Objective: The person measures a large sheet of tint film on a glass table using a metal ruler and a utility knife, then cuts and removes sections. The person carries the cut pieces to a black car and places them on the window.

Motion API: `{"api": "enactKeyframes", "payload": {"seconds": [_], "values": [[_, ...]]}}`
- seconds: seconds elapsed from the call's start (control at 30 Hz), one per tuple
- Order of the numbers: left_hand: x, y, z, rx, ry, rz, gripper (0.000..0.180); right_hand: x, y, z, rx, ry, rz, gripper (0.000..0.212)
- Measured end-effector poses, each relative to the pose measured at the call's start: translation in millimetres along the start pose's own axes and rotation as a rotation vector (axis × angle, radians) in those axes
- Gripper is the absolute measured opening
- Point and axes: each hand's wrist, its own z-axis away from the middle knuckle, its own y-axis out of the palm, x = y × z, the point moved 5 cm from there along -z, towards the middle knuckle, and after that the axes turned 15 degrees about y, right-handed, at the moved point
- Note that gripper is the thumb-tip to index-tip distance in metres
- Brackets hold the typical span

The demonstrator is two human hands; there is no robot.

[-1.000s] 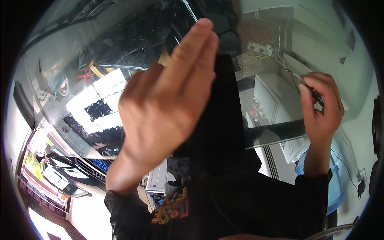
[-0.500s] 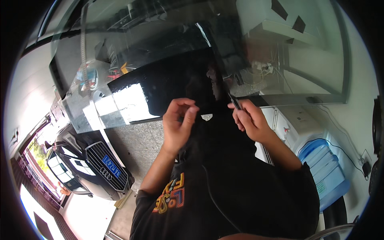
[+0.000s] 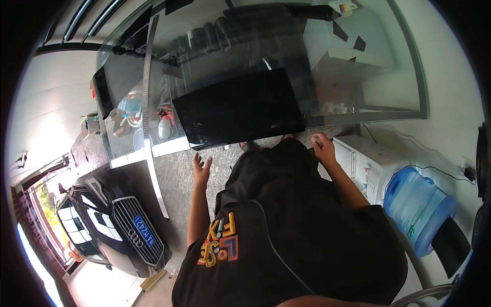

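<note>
A black sheet of film [image 3: 238, 110] lies at the near edge of the glass tabletop [image 3: 348, 121]. My left hand [image 3: 202, 170] is just off the sheet's near left corner, fingers apart and holding nothing. My right hand [image 3: 324, 150] is beside the sheet's near right end, with its fingers curled. The slim dark pen-like tool in it is mostly hidden by the fingers. A long ruler [image 3: 147, 87] crosses the left part of the glass and sticks out past its near edge.
Below the glass on the left a spray bottle [image 3: 164, 127] shows through. Dark film scraps [image 3: 359, 43] are at the far right. A white cabinet [image 3: 376, 157] and a blue water jug [image 3: 417, 210] stand to the right. A car [image 3: 115, 217] is at the left.
My hands have drawn back from the glass and moved apart, the left one opening out. The view has shifted, and the whole black sheet now shows, with less glare on it.
</note>
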Motion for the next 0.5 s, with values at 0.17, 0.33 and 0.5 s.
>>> {"api": "enactKeyframes", "payload": {"seconds": [0.17, 0.33, 0.5], "values": [[-11, 8, -34, 0.037, 0.228, 0.485, 0.043, 15, 17, -4, -0.017, -0.056, 0.062, 0.025], [-4, -17, -39, 0.078, 0.237, 0.353, 0.027, 17, 16, -15, 0.174, 0.046, 0.064, 0.024], [-107, -37, -26, -0.082, 0.145, 0.825, 0.030, 80, -21, 2, 0.096, 0.216, -0.206, 0.027]]}}
